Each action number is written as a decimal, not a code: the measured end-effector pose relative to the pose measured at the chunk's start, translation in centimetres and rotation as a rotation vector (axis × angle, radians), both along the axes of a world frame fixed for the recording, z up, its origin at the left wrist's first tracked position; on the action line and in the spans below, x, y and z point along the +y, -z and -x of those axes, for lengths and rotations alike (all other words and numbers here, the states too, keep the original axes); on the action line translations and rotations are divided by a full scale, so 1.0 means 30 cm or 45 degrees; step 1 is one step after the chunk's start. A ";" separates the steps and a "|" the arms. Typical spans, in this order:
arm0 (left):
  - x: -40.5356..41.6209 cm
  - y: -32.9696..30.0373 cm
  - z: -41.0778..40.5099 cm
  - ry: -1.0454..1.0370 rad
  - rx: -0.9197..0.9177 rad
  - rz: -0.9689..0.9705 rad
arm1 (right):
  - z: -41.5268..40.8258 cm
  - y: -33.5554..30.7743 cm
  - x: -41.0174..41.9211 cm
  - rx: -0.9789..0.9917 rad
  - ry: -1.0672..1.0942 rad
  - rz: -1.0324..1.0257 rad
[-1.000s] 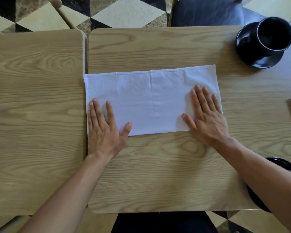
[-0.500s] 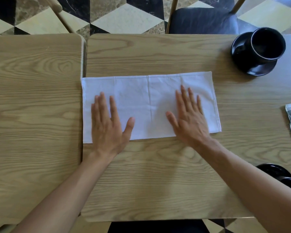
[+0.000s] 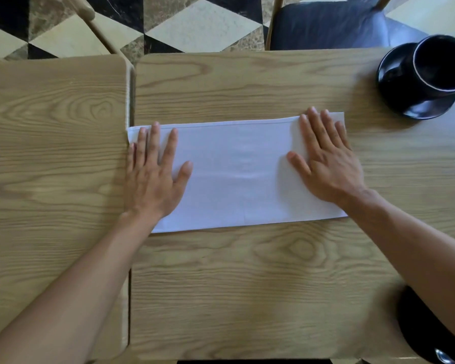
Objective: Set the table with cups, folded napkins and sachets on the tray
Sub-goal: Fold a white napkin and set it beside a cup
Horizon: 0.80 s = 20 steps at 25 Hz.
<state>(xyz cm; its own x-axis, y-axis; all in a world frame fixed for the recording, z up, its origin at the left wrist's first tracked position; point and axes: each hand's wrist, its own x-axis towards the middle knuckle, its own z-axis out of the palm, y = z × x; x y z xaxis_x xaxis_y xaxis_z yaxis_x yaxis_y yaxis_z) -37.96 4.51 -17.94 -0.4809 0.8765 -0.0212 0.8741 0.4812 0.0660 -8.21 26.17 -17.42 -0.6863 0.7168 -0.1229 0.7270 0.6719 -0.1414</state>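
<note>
From the head camera, I am pressing both hands flat, fingers spread wide and holding nothing, on the white napkin (image 3: 237, 177): left hand (image 3: 153, 179) at its left end by the table (image 3: 247, 285) edge, right hand (image 3: 326, 164) at its right end. I judge folding is underway; next calls for lifting one end over. A black cup (image 3: 436, 67) on its saucer (image 3: 420, 106) is sitting at the far right corner, well apart.

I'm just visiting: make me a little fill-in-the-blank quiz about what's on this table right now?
1. Both hands, the left hand and the right hand, lie flat on the white ____.
2. The black cup stands on a black ____.
3. The napkin lies on a ____ table.

Missing words: napkin; saucer; wooden
</note>
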 end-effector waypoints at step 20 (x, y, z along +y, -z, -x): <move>-0.040 -0.005 -0.238 -0.024 -0.015 0.041 | 0.012 -0.011 -0.247 0.024 0.007 0.043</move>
